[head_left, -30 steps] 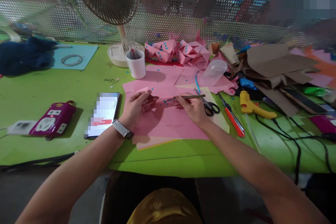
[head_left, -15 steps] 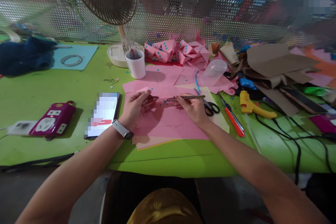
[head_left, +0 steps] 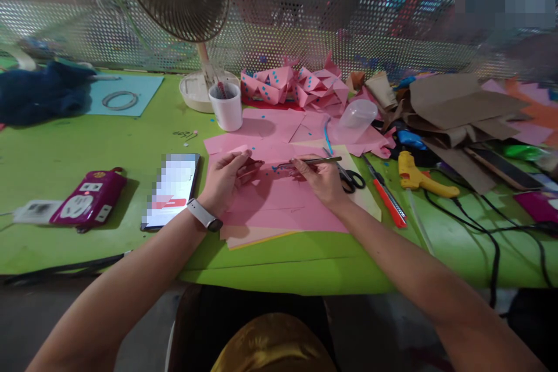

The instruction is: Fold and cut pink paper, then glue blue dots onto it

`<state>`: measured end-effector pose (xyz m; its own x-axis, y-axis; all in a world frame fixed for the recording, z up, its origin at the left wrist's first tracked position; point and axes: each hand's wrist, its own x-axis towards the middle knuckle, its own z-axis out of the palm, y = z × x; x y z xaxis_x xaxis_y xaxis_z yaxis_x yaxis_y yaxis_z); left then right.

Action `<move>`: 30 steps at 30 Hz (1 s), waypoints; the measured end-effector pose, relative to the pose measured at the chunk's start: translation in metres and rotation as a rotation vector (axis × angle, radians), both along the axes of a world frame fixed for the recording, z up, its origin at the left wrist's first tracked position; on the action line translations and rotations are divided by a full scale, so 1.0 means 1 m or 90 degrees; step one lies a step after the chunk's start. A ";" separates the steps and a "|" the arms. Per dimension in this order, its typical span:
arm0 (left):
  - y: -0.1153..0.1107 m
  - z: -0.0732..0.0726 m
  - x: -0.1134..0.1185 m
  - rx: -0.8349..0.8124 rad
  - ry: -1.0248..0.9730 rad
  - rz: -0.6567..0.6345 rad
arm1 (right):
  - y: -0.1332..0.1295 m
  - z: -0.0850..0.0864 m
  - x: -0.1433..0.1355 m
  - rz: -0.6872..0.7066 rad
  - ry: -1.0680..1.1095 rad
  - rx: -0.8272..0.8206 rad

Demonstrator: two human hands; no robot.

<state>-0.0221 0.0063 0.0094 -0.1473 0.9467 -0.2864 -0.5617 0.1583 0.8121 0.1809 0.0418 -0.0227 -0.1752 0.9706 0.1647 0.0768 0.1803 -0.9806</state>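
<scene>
Pink paper sheets lie in front of me on the green table. My right hand pinches thin metal tweezers, whose tips point left at small blue pieces over the paper. My left hand, with a watch on the wrist, has its fingers closed on a small pink folded paper; its shape is partly hidden by the fingers. Black-handled scissors lie just right of my right hand.
A phone and a purple power strip lie left. Behind are a white cup, a fan and pink folded shapes. A red cutter, yellow glue gun, cables and brown paper are right.
</scene>
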 end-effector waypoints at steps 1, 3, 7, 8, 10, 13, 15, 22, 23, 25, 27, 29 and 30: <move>0.000 0.000 0.000 -0.001 0.000 0.001 | 0.000 0.001 0.000 -0.002 0.007 -0.004; 0.000 0.000 0.000 -0.002 -0.001 0.003 | 0.000 0.002 -0.001 -0.004 0.020 -0.014; 0.001 -0.001 0.000 0.008 -0.001 -0.006 | 0.000 0.003 -0.001 -0.010 0.033 -0.035; 0.001 -0.001 0.000 0.009 0.000 -0.008 | 0.000 0.003 -0.001 -0.012 0.034 -0.040; 0.001 -0.001 -0.001 0.011 0.003 -0.011 | 0.000 0.003 -0.001 -0.016 0.041 -0.048; 0.001 -0.001 -0.001 0.012 0.000 -0.007 | 0.001 0.002 -0.001 -0.014 0.052 -0.058; 0.000 0.000 0.000 0.012 0.001 -0.005 | 0.001 0.001 -0.001 -0.016 0.051 -0.063; 0.000 0.001 0.000 0.006 0.010 -0.004 | 0.004 -0.001 -0.002 -0.011 0.056 -0.066; 0.001 0.001 0.000 0.007 0.010 -0.003 | 0.004 -0.001 -0.001 -0.011 0.056 -0.066; 0.001 0.000 0.000 0.010 0.010 0.000 | 0.004 -0.001 -0.001 -0.015 0.060 -0.067; 0.001 0.000 -0.001 0.010 0.008 -0.002 | 0.004 0.000 -0.001 -0.021 0.065 -0.067; 0.001 -0.001 -0.001 0.008 0.010 -0.005 | 0.004 0.000 -0.001 -0.027 0.066 -0.071; 0.001 -0.001 -0.001 0.007 0.012 -0.006 | 0.004 0.001 -0.001 -0.030 0.064 -0.073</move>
